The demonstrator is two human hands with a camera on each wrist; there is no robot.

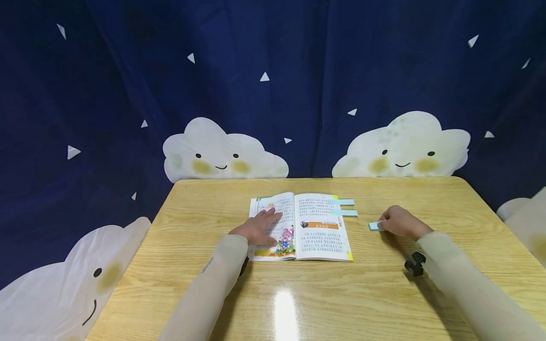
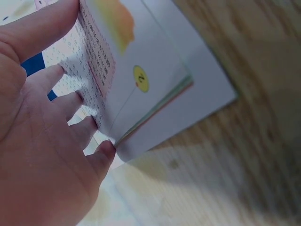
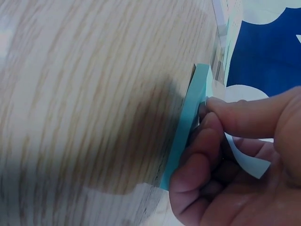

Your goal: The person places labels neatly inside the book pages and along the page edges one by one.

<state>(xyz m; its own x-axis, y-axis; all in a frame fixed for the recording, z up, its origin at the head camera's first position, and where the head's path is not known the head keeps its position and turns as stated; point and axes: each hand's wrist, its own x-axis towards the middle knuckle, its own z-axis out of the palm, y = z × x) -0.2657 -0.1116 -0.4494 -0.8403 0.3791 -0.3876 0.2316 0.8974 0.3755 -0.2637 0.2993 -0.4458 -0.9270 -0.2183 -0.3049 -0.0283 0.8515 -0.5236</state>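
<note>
An open book (image 1: 320, 241) with printed text and coloured pictures lies on the table. Two light blue sticky notes (image 1: 347, 213) stick out past its right page edge. My left hand (image 1: 261, 228) rests on the left page with its fingers spread; in the left wrist view the palm (image 2: 42, 127) shows beside the page corner. To the right of the book, my right hand (image 1: 401, 221) is at a small light blue sticky note pad (image 1: 373, 226). In the right wrist view, thumb and forefinger pinch a sticky note (image 3: 249, 162), which curls away from the pad (image 3: 188, 122).
The wooden table (image 1: 315, 293) extends around the book on all sides. Behind it hangs a dark blue curtain (image 1: 298, 94) with white clouds and triangles. A black wrist device (image 1: 414, 264) sits at my right wrist.
</note>
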